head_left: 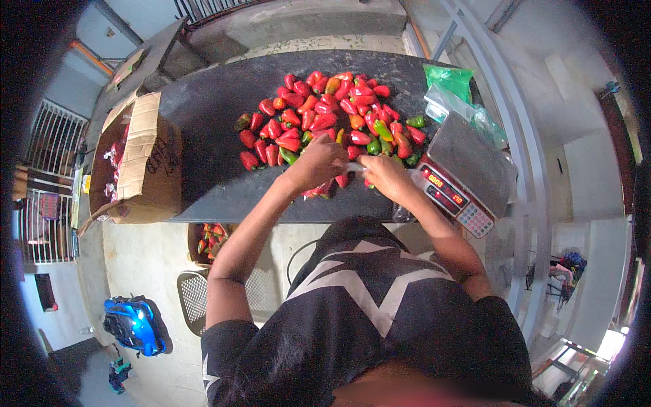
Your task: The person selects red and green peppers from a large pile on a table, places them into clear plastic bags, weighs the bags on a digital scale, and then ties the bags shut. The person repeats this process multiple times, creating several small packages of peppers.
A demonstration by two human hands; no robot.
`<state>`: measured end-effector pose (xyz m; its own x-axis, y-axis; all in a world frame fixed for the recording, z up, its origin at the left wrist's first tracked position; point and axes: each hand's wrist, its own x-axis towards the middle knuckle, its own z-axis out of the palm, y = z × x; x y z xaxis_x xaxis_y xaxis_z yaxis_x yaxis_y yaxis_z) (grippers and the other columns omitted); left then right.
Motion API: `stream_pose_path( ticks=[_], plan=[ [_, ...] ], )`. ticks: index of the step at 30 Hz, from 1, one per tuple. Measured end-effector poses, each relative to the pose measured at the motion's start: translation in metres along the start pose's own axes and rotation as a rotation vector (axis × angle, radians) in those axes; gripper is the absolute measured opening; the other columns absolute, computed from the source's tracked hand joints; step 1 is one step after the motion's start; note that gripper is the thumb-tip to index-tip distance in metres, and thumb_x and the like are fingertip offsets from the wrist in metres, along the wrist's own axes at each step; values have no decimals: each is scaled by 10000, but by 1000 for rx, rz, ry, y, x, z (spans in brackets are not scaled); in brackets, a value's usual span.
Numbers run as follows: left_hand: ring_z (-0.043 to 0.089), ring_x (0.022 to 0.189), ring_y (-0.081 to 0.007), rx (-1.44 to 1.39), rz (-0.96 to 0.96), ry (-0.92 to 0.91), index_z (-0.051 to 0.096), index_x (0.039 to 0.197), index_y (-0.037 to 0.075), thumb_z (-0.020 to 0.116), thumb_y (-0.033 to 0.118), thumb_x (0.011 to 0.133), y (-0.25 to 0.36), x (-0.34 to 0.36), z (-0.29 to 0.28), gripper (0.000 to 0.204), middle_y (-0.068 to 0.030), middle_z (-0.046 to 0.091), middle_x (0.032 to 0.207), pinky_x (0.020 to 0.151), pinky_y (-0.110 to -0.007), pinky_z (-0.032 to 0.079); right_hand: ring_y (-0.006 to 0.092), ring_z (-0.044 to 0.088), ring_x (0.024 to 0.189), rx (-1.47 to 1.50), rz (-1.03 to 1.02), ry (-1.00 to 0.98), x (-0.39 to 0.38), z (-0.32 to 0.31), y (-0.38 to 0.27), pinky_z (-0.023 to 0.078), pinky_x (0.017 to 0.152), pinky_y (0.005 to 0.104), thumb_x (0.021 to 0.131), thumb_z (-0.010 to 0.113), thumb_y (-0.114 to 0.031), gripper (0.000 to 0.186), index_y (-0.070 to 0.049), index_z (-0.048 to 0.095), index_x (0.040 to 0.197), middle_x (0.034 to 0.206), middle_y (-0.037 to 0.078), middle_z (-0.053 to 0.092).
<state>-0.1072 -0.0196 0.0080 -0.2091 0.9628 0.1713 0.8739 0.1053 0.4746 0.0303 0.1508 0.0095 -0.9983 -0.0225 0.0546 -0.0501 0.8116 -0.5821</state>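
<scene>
Where peppers (323, 122) lie, black tabletop (210, 136) overhangs pale floor (186, 366).

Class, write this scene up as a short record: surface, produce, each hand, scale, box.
Surface: dark tabletop
Produce: loose peppers, mostly red, some green
Left hand: fingers pinching translucent plastic
Right hand: fingers pinching the same plastic
Scale: right of the pile, display lit
Cardboard box: left side, open, reddish contents
</scene>
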Motion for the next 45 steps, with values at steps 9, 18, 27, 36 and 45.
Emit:
stream_pose_path(
  ticks=[9, 18, 27, 36, 45],
  plan=[
    [598, 781, -239, -493, -73, -52, 584, 945, 4, 631, 85, 840, 29, 4, 11, 140, -100, 607, 852, 722, -364, 486, 245, 624, 712, 574, -33, -25, -12, 10, 4, 460, 656, 364, 929, 555, -190, 211, 8, 583, 862, 735, 133, 606],
    [574, 809, -199, -445, 16, 159, 576, 925, 17, 595, 62, 836, 32, 17, 14, 102, -62, 589, 869, 719, -321, 491, 102, 496, 652, 549, 42, 44, -53, -33, 7, 419, 613, 288, 986, 481, -190, 275, 25, 542, 826, 682, 40, 525],
    [591, 910, -297, 203, 147, 207, 628, 1062, 19, 572, 101, 775, 50, 42, -48, 303, -110, 588, 966, 771, -376, 524, 156, 574, 734, 338, 134, 256, -99, -73, 8, 454, 703, 308, 968, 498, -164, 236, 28, 532, 835, 729, 86, 555],
    [620, 833, -120, -614, 49, 25, 660, 942, 8, 647, 120, 888, 104, 88, -104, 125, -37, 666, 876, 766, -269, 498, 167, 581, 690, 133, 43, 697, -60, -135, 78, 443, 640, 329, 965, 519, -266, 271, -11, 570, 888, 744, 107, 588],
    [624, 698, -142, -244, -185, 790, 660, 846, -6, 700, 172, 837, 46, 142, -56, 183, -87, 658, 742, 670, -289, 497, 216, 595, 681, 557, -82, 647, 24, 1, 9, 455, 626, 360, 985, 478, -247, 249, -23, 536, 895, 728, 64, 584]
  ],
)
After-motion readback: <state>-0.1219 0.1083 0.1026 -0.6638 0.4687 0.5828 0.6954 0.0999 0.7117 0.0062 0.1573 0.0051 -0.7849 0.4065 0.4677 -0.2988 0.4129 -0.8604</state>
